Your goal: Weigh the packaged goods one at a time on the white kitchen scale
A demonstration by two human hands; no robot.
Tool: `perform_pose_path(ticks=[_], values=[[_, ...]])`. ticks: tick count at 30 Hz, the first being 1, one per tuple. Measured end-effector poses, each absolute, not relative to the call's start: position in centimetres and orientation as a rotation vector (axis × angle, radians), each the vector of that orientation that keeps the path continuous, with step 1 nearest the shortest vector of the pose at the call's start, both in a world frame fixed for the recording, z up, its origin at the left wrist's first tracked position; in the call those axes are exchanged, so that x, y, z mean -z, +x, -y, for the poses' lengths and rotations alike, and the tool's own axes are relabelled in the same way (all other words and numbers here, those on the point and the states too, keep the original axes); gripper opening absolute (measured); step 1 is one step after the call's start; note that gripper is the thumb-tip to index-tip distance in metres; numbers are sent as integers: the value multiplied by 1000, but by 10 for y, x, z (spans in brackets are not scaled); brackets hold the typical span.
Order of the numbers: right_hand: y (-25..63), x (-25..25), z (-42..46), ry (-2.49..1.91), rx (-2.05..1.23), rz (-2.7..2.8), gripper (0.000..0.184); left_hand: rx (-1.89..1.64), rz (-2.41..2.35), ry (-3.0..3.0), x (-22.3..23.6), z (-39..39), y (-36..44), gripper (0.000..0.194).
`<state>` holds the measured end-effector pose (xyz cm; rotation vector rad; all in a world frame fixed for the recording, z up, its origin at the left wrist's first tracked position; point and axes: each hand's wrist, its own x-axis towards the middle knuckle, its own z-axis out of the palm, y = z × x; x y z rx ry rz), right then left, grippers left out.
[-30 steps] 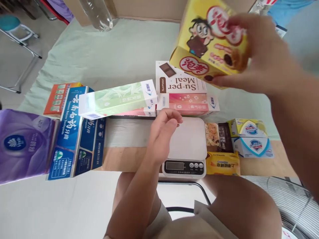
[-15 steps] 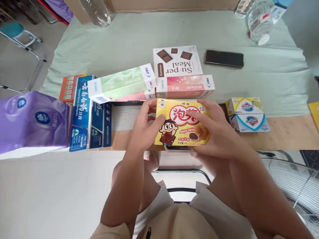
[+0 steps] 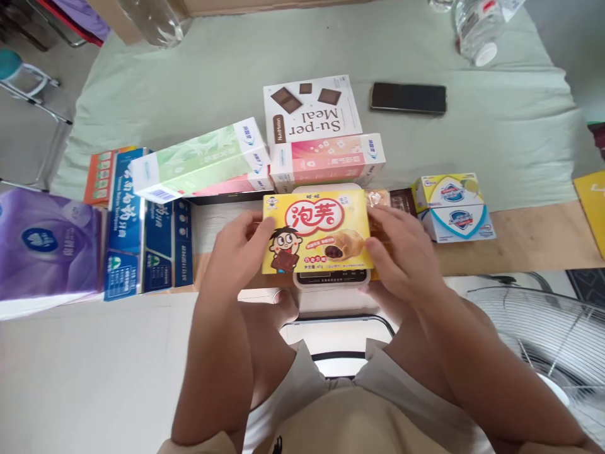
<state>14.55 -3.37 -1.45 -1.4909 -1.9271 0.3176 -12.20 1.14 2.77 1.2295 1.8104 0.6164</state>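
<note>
A yellow box of cream puffs (image 3: 316,233), with a cartoon child and a filled puff printed on it, is between my two hands. My left hand (image 3: 239,249) grips its left edge, thumb at the side of the front and fingers mostly hidden behind. At the right edge my right hand (image 3: 401,246) touches the box with thumb and fingertips. Below and behind the box shows a pale-rimmed scale (image 3: 331,278) with a dark panel; I cannot tell whether the box rests on it. Clear-wrapped packets (image 3: 378,199) lie partly hidden by my right hand.
Toothpaste boxes (image 3: 125,252) and a purple tissue pack (image 3: 47,252) stand left. Behind are a green-and-white box (image 3: 203,157), a pink box (image 3: 326,157) and a white Su-per Meal box (image 3: 309,107). A phone (image 3: 409,98) and stacked soap boxes (image 3: 454,208) are right.
The box has shifted slightly left, exposing more of the scale. My right hand has drawn back from the box's front to its right edge, and the view has shifted.
</note>
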Motion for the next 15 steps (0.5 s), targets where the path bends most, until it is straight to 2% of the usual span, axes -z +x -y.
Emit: perform_pose_path(ticks=[2, 5, 9, 12, 15], values=[[141, 15, 38, -1462, -373, 1949, 57, -699, -1782, 1195, -32, -9, -117, 36], [139, 10, 44, -1339, -450, 1857, 71, -1038, -1633, 1137, -38, -7, -103, 34], [145, 2, 54, -1105, -685, 1498, 63, -1414, -1417, 1235, -50, -3, -69, 21], [159, -3, 60, -1044, -700, 1335, 57, -1363, -1316, 1293, -58, 4, -41, 21], [184, -9, 64, -1113, -530, 1260, 53, -1066, -1204, 1340, -65, 8, -12, 29]])
